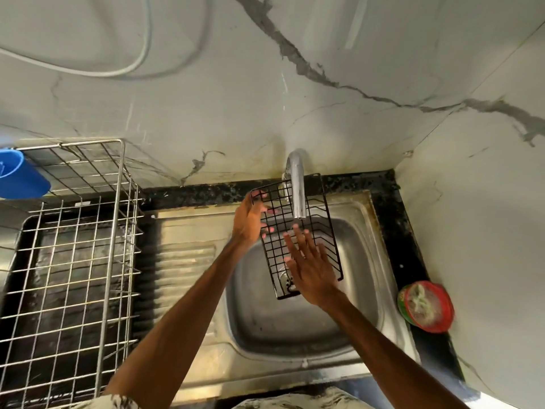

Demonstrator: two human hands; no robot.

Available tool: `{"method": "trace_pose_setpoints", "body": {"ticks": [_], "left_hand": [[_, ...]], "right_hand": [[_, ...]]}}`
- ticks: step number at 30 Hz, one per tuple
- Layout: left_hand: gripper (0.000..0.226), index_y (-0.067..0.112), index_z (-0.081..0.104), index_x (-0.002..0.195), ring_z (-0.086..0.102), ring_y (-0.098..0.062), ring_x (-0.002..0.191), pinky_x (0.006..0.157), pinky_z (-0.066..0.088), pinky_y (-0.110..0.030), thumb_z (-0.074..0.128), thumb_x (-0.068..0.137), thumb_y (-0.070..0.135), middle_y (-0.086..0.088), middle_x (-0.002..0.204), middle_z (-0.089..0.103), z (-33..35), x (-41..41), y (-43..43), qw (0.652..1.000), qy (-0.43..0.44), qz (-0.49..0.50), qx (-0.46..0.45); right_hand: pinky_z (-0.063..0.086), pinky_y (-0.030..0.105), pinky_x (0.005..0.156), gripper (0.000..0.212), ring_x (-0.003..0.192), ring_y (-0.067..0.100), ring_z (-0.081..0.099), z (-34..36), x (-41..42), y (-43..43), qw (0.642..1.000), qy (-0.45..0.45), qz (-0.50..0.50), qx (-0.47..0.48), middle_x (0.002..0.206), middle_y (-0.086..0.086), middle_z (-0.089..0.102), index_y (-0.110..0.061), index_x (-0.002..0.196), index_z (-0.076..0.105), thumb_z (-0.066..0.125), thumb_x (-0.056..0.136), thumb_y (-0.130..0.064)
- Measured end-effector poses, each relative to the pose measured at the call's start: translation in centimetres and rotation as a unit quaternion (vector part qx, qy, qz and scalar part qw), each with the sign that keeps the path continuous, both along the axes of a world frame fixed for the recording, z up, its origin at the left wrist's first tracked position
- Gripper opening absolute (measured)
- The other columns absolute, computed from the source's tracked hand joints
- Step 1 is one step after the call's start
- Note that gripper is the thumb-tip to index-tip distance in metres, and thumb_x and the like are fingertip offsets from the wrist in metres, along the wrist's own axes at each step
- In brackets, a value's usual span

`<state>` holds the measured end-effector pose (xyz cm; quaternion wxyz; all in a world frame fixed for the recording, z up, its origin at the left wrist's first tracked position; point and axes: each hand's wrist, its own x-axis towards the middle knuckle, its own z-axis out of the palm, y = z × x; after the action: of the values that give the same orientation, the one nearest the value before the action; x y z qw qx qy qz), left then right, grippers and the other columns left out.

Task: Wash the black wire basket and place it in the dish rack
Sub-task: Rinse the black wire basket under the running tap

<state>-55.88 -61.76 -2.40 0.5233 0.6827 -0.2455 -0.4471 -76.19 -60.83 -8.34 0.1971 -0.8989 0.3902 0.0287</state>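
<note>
The black wire basket (321, 228) hangs tilted over the steel sink (362, 290), right under the faucet spout (298, 190). My left hand (249, 221) grips its left rim, with the fingertips poking through the mesh. My right hand (311, 265) lies flat against the basket's grid, fingers straight and spread. The silver wire dish rack (88, 261) stands on the counter to the left of the sink. I cannot tell whether water is running.
A blue plastic cup (22, 175) hangs at the rack's back left. A red and green tub (426, 307) sits on the black counter right of the sink. The marble wall rises close behind the faucet. The sink's ribbed drainboard (185, 261) lies between rack and basin.
</note>
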Motion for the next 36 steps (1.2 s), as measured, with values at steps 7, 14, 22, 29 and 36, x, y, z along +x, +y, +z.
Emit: {"method": "trace_pose_setpoints", "body": {"ticks": [7,14,22,29,36], "left_hand": [[0.033,0.023,0.056,0.123,0.073,-0.033,0.100,0.061,0.064,-0.047,0.047,0.094,0.035,-0.007,0.108,0.070,0.7,0.2,0.1,0.998,-0.051,0.010,-0.041],[0.051,0.013,0.053,0.137,0.074,-0.038,0.095,0.062,0.064,-0.056,0.050,0.093,0.040,-0.009,0.111,0.071,-0.1,0.2,0.7,0.995,-0.081,0.042,-0.040],[0.042,0.012,0.056,0.132,0.071,-0.012,0.089,0.083,0.060,-0.043,0.047,0.094,0.028,0.007,0.098,0.072,-0.2,-0.5,1.8,0.985,-0.161,-0.032,-0.052],[0.063,0.010,0.049,0.142,0.071,-0.008,0.077,0.056,0.054,-0.013,0.043,0.091,0.046,-0.011,0.106,0.073,0.5,-0.6,1.5,0.980,-0.189,-0.047,-0.041],[0.059,0.023,0.050,0.139,0.073,-0.020,0.100,0.088,0.059,-0.053,0.041,0.088,0.050,0.000,0.110,0.075,0.0,-0.4,1.7,0.983,-0.182,-0.036,0.007]], "right_hand": [[0.001,0.044,0.126,0.068,0.155,0.019,-0.017,-0.8,0.3,0.9,0.995,-0.007,-0.095,0.029,0.167,-0.003,-0.025,-0.027,0.160,-0.014,0.004,0.103,-0.058],[0.050,0.029,0.104,0.060,0.128,0.003,0.055,1.0,2.2,2.9,0.976,-0.139,-0.051,0.162,0.154,-0.001,0.049,-0.021,0.152,0.043,0.019,0.108,-0.053],[0.060,0.039,0.084,0.046,0.094,0.032,0.074,3.9,4.6,-5.7,0.710,-0.406,-0.324,0.476,0.106,0.021,0.075,0.000,0.110,0.070,0.036,0.109,-0.031],[0.055,0.037,0.087,0.024,0.080,0.025,0.068,5.3,4.8,-5.3,0.429,-0.473,-0.447,0.626,0.088,0.015,0.070,0.002,0.098,0.067,0.047,0.103,-0.010],[0.056,0.025,0.066,0.017,0.077,0.019,0.068,5.5,4.5,-5.6,0.740,-0.225,-0.274,0.571,0.088,0.010,0.070,0.001,0.097,0.069,0.057,0.100,-0.011]]}}
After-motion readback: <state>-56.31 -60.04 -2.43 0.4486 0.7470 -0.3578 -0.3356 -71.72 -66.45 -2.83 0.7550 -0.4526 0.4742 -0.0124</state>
